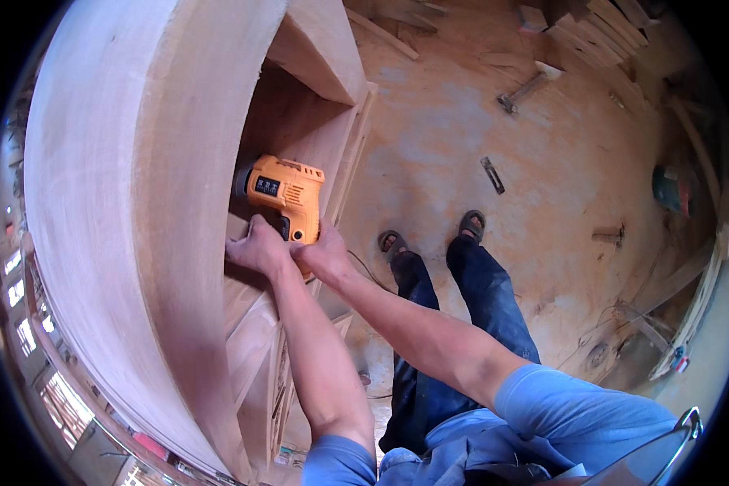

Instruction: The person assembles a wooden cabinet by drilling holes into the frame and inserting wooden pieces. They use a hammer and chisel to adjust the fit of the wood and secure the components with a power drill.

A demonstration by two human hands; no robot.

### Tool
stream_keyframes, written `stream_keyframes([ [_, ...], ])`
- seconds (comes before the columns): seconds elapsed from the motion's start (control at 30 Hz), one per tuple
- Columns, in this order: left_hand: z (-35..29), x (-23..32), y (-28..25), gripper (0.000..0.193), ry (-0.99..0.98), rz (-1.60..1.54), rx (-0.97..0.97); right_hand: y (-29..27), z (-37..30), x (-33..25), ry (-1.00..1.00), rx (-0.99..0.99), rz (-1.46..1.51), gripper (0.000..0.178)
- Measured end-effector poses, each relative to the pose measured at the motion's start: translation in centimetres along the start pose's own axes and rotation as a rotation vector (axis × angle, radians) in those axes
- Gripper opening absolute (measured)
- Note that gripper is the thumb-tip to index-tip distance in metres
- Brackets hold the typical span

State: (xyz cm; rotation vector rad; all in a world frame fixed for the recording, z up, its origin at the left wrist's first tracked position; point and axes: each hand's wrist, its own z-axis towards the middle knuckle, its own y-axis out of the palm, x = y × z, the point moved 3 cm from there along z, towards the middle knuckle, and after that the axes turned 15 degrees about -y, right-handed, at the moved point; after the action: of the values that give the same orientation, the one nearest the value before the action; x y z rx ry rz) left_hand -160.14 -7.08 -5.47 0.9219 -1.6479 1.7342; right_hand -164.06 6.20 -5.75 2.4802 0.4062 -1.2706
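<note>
An orange corded power drill (287, 194) with dark vents and a black front end lies on its side inside an open compartment of a large pale wooden cabinet (194, 162). My right hand (324, 253) is wrapped round the lower part of its handle. Just left of the handle, my left hand (257, 247) is bent inward, its thumb up near the trigger and its fingers by the compartment's wooden edge. What those fingers pinch, if anything, is hidden. The drill's front end points left into the shadowed compartment, so its tip does not show.
A hammer (530, 87) and a dark narrow tool (492, 176) lie on the dusty floor to the right. Wood offcuts (595, 36) are piled at the far right. A thin cord (371, 275) runs near my feet. Another tool (609, 236) lies farther right.
</note>
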Motion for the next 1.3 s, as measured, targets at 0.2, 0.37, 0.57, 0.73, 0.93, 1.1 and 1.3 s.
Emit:
stream_keyframes([
  [0.2,-2.5,3.7,-4.0,0.064,-0.096,0.004,-0.044,-0.3,0.2,-1.6,0.256,-0.136,0.769,0.026],
  [0.37,-4.8,5.6,-4.8,0.067,0.085,0.086,-0.131,-6.6,-0.4,-2.6,0.131,-0.164,0.546,0.024],
  [0.57,-10.2,5.9,-5.0,0.065,0.294,0.252,-0.180,-26.4,-9.8,-1.0,0.218,-0.080,0.332,0.035],
  [0.73,-11.9,3.1,-0.8,0.061,0.318,0.415,-0.499,-39.6,-16.9,-0.5,0.331,0.275,0.256,0.043],
  [0.93,-10.8,2.0,1.9,0.064,0.339,0.713,-0.502,-46.0,-20.7,1.2,0.306,0.576,0.353,0.039],
  [1.1,-10.2,2.7,2.8,0.064,0.368,0.684,-0.449,-46.1,-21.1,2.0,0.288,0.697,0.537,0.027],
  [1.3,-9.9,7.7,5.9,0.052,0.422,0.685,-0.511,-45.8,-20.3,-0.5,0.365,0.643,0.595,0.027],
])
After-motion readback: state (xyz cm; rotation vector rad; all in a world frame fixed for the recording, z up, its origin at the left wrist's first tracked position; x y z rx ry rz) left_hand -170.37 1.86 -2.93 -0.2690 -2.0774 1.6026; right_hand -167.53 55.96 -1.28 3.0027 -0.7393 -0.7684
